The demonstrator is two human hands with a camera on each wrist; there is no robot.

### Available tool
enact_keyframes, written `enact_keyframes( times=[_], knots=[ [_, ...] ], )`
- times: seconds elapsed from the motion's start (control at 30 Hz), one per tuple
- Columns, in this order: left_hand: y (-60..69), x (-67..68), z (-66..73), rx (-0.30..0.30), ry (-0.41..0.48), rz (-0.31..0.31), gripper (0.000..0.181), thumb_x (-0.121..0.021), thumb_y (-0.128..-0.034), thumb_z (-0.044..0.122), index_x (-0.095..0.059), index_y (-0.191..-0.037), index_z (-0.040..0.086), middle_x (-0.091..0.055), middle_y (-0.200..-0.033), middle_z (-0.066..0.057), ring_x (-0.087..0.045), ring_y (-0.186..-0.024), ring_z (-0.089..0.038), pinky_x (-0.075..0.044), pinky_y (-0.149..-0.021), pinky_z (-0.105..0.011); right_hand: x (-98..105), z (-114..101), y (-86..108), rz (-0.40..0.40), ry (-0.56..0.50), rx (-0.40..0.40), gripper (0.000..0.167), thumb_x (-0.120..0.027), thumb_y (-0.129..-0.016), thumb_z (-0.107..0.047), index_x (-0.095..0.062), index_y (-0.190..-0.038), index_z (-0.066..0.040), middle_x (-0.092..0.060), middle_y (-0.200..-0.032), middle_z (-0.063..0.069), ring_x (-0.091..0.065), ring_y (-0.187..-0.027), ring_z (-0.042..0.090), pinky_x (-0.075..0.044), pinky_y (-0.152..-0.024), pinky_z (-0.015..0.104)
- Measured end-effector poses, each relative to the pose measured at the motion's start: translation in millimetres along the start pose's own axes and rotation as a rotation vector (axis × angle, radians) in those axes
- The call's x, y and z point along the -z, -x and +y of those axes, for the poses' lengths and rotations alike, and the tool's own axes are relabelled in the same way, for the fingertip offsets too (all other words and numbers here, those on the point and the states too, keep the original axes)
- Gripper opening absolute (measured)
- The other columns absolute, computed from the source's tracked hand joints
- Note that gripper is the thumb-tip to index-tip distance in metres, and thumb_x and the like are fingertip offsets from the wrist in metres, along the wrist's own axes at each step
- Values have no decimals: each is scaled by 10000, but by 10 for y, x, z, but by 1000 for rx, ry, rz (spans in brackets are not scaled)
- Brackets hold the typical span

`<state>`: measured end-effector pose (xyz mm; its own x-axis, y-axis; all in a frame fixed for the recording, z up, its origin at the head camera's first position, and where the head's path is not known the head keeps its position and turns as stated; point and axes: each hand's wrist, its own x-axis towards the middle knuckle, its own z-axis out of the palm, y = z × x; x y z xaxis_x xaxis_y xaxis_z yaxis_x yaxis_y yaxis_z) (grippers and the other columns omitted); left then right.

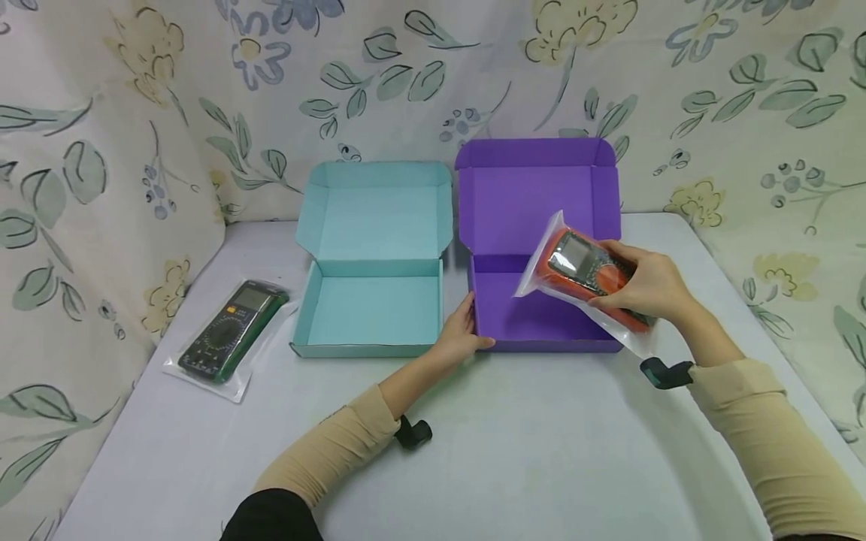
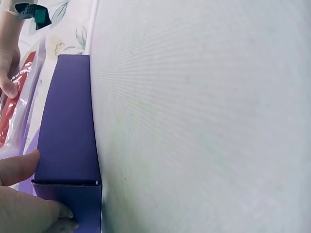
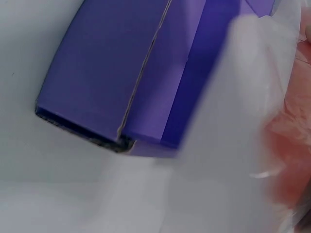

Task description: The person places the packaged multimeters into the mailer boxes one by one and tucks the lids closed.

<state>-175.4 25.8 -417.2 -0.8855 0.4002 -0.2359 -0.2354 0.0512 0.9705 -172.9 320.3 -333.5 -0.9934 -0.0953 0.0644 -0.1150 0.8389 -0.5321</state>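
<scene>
My right hand (image 1: 643, 284) grips an orange multimeter (image 1: 587, 272) in a clear plastic bag, tilted above the right side of an open purple cardboard box (image 1: 548, 346). In the right wrist view the bag (image 3: 218, 145) is blurred and partly covers the box (image 3: 107, 63). My left hand (image 1: 461, 335) holds the purple box at its front left corner. The left wrist view shows thumb and fingers on either side of that box wall (image 2: 68, 121). To the left stands an open light-blue box (image 1: 379, 308) with nothing in it.
A green and black multimeter (image 1: 233, 330) in a clear bag lies on the white table (image 1: 528, 451) at the left. Both box lids stand raised at the back, against a floral curtain (image 1: 433, 75) that also runs along the sides.
</scene>
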Motion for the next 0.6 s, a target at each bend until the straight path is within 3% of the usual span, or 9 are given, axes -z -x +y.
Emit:
enact_keyframes(
  times=[0.6],
  knots=[
    [-8,-10,-7,-30,6,10,949,-600,-795,-236,-60,-1544,-17,-112,-1600,-183,-139,-1462,-285,-215,-1154,-346,-141,-192,-178,-51,43,102,982,-911,-637,-323,-443,-1437,0,-610,-1155,246,-534,-935,331,-452,-733,409]
  ],
)
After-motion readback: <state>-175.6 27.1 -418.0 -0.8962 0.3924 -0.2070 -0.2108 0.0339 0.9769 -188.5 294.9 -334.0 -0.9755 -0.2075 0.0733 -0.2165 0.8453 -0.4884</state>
